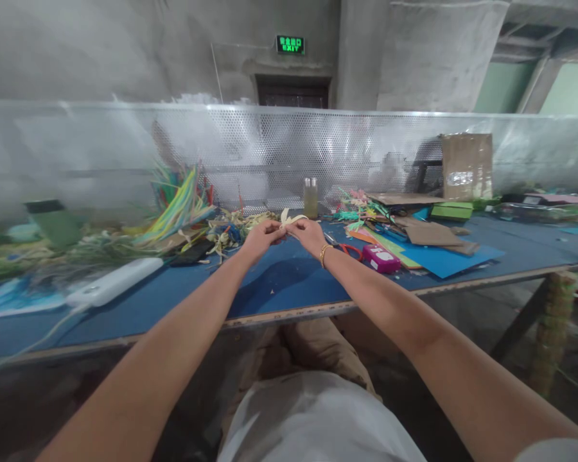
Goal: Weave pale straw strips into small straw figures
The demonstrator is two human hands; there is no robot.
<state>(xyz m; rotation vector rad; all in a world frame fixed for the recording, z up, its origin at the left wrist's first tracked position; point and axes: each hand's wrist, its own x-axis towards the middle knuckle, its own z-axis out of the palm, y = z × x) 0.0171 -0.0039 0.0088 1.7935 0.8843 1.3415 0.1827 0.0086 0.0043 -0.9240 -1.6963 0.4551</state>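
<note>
Both my hands meet over the blue tabletop (pixel 289 282), fingertips close together. Between them is a pale cream strip (pixel 293 219), thin like paper or straw, with one end curling up and another looping to the right. My left hand (pixel 264 236) pinches it from the left. From the right, my right hand (pixel 311 236) pinches it too, a gold bracelet (pixel 324 254) on that wrist. Just behind stands a bottle of yellowish liquid (pixel 311 197). The fingertips' exact hold on the strip is too small to make out.
Left of my hands lie a white power strip (pixel 118 282), a black flat object (pixel 191 253) and bundled coloured strips (pixel 180 205). To the right are red-handled scissors (pixel 351 250), a magenta box (pixel 380 258), blue sheets (pixel 446 258) and cardboard pieces (pixel 428 232). A perforated metal screen (pixel 270 154) rises behind.
</note>
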